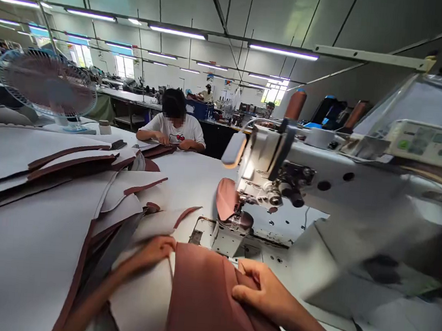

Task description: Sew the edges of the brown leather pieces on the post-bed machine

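A reddish-brown leather piece (203, 296) lies on the white table in front of me, just short of the sewing machine's presser foot (235, 220). My left hand (153, 252) rests on its left top corner, fingers curled over the edge. My right hand (262, 291) pinches a fold on the piece's right edge. A small brown piece (226, 199) stands curled beside the needle area.
The white industrial sewing machine (337, 190) fills the right side, with a control panel (425, 143). Stacks of white-backed brown pieces (52, 172) cover the left. A desk fan (47, 83) stands at the back left. A person in a white shirt (172, 128) works across the table.
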The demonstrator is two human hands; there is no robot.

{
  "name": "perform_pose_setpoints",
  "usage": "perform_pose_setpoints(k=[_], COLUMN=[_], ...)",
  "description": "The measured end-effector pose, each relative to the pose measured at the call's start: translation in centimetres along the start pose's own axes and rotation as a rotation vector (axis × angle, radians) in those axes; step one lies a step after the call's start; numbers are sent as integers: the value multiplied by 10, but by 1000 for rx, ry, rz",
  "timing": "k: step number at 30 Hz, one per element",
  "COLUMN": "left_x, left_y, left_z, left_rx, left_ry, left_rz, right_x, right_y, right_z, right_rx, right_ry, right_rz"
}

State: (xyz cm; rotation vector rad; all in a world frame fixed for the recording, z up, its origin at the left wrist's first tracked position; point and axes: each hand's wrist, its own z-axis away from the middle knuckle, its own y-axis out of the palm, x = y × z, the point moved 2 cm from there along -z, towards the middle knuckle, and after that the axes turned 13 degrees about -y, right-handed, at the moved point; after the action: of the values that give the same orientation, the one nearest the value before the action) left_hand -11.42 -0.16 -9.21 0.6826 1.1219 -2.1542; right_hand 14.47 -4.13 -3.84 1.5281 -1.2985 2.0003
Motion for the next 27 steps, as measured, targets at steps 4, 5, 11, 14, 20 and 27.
perform_pose_setpoints(k=[4,5,11,14,20,27], left_x=[21,15,-65,-85,-99,-124], left_y=[-52,-55,-37,-14,17,8], left_z=[25,34,79,77,44,12], left_rx=[-144,-177,-263,-104,-75,78], left_ry=[-28,-3,305,367,312,336], left_rz=[-4,-1,-88,-165,-153,-256], right_x=[31,36,56,56,32,10], right_y=[18,24,45,38,16,-4], right_z=[-39,-45,-34,-13,21,20], right_rx=[-30,-30,17,-13,-211,-249], right_ry=[-28,-32,-64,-54,-75,-396], right_rz=[204,260,388,434,472,600])
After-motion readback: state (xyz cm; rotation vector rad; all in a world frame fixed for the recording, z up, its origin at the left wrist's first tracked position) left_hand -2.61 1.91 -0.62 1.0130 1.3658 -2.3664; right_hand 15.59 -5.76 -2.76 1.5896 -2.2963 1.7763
